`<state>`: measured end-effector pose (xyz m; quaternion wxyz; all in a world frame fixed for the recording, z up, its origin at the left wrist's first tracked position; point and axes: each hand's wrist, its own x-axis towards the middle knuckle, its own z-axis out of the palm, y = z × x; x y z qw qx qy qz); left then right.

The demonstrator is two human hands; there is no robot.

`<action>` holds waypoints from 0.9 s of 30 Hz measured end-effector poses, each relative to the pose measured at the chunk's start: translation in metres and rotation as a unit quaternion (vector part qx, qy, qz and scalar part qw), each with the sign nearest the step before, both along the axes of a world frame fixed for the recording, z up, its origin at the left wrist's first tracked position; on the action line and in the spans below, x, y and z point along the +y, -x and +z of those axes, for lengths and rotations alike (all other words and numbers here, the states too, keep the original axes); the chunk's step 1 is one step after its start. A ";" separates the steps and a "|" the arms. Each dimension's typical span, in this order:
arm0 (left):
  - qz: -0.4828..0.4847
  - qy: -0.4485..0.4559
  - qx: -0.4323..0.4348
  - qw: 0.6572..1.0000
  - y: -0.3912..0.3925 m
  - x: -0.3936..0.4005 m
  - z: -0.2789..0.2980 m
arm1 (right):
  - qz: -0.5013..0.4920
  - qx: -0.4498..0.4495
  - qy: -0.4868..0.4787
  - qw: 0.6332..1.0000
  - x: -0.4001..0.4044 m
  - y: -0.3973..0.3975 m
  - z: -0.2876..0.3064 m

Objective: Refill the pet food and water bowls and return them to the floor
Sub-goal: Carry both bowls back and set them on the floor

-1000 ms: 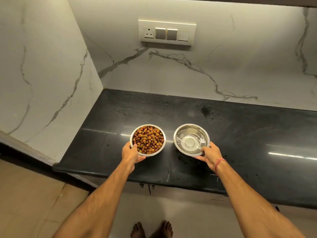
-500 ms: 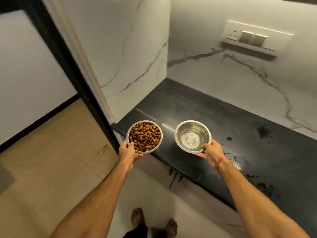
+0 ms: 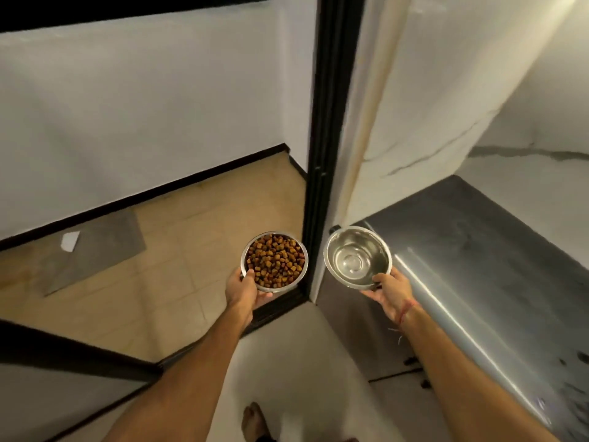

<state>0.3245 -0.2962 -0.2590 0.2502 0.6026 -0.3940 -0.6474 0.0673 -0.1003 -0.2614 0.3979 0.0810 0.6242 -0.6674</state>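
left hand (image 3: 243,290): grip clamped on the food bowl (image 3: 274,261) at its near rim, thumb hooked over the edge, fingers underneath; arm stretched forward from the near left.
right hand (image 3: 387,293): grip clamped on the water bowl (image 3: 357,257) at its near rim, thumb on top of the edge, fingers below; a red thread (image 3: 405,311) circles the wrist.
food bowl: round steel, heaped with brown kibble (image 3: 276,259), held level in the air above the tan floor (image 3: 153,282), left of the black door frame (image 3: 328,138).
water bowl: round steel, shiny inside, clear water low in the bottom; held in the air just beside the left end of the table (image 3: 484,266), slightly tilted. Touching the table or not: cannot tell.
bowls: side by side, apart, the door frame showing in the gap between them.
table: dark, glossy, on the right, runs from near to far, a light streak reflected along it; a white veined wall (image 3: 430,106) rises behind it.
floor, left: grey mat (image 3: 95,250) lying flat by the far white wall, a small white scrap (image 3: 70,241) on its far left corner.
floor, near: paler tiles; bare toes (image 3: 253,424) at the bottom edge.
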 end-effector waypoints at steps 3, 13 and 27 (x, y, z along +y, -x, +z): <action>0.037 0.004 -0.014 0.999 -0.039 -0.044 -0.008 | 0.023 -0.007 0.004 1.000 -0.055 -0.029 -0.006; 0.157 -0.001 -0.039 0.987 -0.131 -0.176 -0.012 | 0.111 -0.015 -0.024 0.993 -0.235 -0.099 -0.029; 0.312 -0.055 0.009 0.948 -0.097 -0.377 -0.041 | 0.223 0.011 -0.033 0.974 -0.518 -0.062 -0.051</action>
